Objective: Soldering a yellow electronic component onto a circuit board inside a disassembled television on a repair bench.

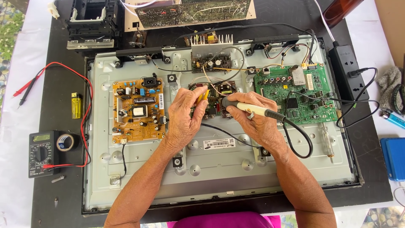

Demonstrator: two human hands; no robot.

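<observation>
My right hand (pixel 254 119) grips a soldering iron (pixel 253 109) with a pale handle and black cord, its tip pointing left at a small circuit board (pixel 219 95) in the middle of an opened flat-screen panel (pixel 219 169). My left hand (pixel 185 116) pinches a small yellow-handled tool (pixel 203 95) against the same board. The board is mostly hidden by both hands. An orange power board (pixel 138 110) lies to the left and a green main board (pixel 297 93) to the right.
A multimeter (pixel 45 152) with red and black probes (pixel 27 88) and a tape roll sits at the left, beside a yellow lighter (pixel 75 105). A black power strip (pixel 348 71) lies at the right, with a blue box (pixel 393 158) and a blue lighter (pixel 394 120). More boards lie at the top.
</observation>
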